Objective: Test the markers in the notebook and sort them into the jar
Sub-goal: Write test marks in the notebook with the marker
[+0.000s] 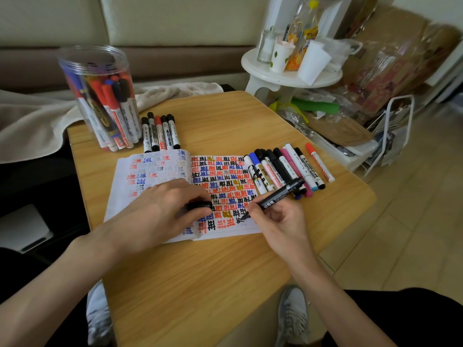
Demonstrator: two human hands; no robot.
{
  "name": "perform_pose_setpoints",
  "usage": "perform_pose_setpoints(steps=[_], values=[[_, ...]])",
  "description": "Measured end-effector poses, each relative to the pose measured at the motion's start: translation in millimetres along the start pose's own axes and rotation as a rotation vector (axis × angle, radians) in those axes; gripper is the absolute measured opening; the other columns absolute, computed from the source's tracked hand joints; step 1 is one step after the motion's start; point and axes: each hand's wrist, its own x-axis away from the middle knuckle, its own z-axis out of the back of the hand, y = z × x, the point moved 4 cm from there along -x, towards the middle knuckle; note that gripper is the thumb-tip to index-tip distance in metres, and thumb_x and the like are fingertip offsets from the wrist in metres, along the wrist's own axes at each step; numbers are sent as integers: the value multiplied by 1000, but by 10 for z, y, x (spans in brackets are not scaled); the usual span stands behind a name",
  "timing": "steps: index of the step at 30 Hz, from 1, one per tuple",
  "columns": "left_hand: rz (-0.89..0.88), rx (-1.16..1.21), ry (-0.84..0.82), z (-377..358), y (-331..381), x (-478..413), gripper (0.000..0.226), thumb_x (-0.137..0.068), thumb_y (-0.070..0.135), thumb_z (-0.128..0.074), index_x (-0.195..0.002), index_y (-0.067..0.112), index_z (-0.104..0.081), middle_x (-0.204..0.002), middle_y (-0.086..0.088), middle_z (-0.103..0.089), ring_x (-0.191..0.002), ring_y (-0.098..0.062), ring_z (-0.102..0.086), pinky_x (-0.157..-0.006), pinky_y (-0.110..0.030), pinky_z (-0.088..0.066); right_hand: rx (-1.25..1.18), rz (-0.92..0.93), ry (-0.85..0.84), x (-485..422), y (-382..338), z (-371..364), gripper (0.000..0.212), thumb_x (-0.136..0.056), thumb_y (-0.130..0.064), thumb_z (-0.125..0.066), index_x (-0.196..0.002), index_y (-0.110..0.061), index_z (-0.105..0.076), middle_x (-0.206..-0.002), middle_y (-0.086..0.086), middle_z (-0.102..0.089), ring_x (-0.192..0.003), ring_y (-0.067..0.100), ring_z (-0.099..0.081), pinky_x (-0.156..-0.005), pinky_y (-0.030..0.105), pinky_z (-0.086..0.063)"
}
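The clear jar (100, 96), well filled with markers, stands at ten o'clock from the notebook (150, 171). Five capped markers (160, 132) lie side by side just beside it, at about eleven. The notebook lies open mid-bench (200, 284), its right page crowded with coloured test marks.

The left hand (160, 209) rests on the left page, its fingers pinching a black cap (199, 205). The right hand (278, 221), at five o'clock from the notebook, has its fingers closed round the black marker (278, 194), tip on the paper low on the right page. A row of markers (288, 169) lies at two o'clock, overlapping the page edge.

To test well, I judge the left hand should press the page flat. The stroke should be short and light, in the blank strip at the bottom, so that weak ink shows. The cap should stay in hand for recapping before the jar.
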Motion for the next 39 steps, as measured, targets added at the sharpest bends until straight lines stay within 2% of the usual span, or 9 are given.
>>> perform_pose_setpoints(steps=[4, 7, 14, 20, 22, 25, 31, 35, 39], values=[[8, -5, 0, 7, 16, -2, 33, -94, 63, -47, -118, 44, -59, -107, 18, -64, -97, -3, -61, -82, -31, -55, -8, -16, 13, 7, 14, 2, 5, -93, -9, -76, -95, -13, -76, -87, 3, -76, -76, 25, -68, -64, 31, -55], [3, -7, 7, 13, 23, -5, 35, -94, 61, -48, -119, 41, -62, -108, 18, -65, -97, -3, -61, -82, -31, -55, -2, -7, 10, 10, -5, 0, 5, -93, -9, -76, -96, -13, -75, -88, 3, -76, -79, 28, -67, -64, 28, -55], [-6, -11, 8, -7, -7, -5, 40, -95, 70, -38, -118, 44, -58, -106, 19, -64, -95, -3, -61, -80, -31, -55, 40, -5, -14, 1, -28, -16, 6, -92, -7, -76, -95, -11, -75, -88, -4, -76, -71, 7, -66, -60, 17, -50], [-18, -7, 21, -5, 0, 0, 39, -95, 70, -39, -118, 44, -58, -106, 19, -64, -95, -2, -61, -80, -30, -55, 54, -9, -25, 6, -50, -17, 8, -90, -4, -77, -90, -12, -73, -86, 2, -76, -73, 19, -70, -60, 19, -52], [-20, -5, 18, -11, -5, -1, 40, -94, 71, -38, -118, 45, -58, -105, 20, -63, -94, -2, -61, -80, -30, -55, 49, -6, -30, 8, -58, -20, 10, -89, -3, -77, -88, -12, -73, -85, 1, -76, -70, 14, -68, -59, 18, -51], [-27, 5, 39, -13, 2, 0, 35, -97, 68, -43, -118, 44, -59, -105, 20, -63, -95, -2, -61, -80, -30, -55, 33, -18, -36, 5, -74, -22, 12, -89, -2, -76, -87, -13, -73, -83, -2, -76, -67, 4, -65, -58, 16, -49], [-25, 74, 102, 8, 19, -45, 30, -89, 57, -63, -113, 38, -66, -105, 18, -62, -96, -6, -63, -80, -30, -56, -125, -52, 43, -48, -181, -5, 10, -91, -2, -75, -96, -10, -77, -80, -1, -76, -73, 8, -68, -68, 21, -55], [21, 80, 140, 32, 14, -42, 31, -86, 59, -61, -109, 39, -65, -95, 26, -61, -85, 5, -59, -69, -11, -46, -271, -66, -45, -61, -296, -121, 9, -92, -2, -74, -101, -5, -75, -73, 3, -71, -63, 13, -62, -62, 20, -52], [32, 77, 141, 42, 14, -27, 26, -87, 54, -67, -108, 40, -64, -97, 22, -63, -87, 3, -61, -72, -11, -47, -330, -66, -98, -78, -356, -254, 8, -92, 1, -73, -100, 1, -74, -76, 13, -72, -63, 16, -63, -59, 18, -50]])
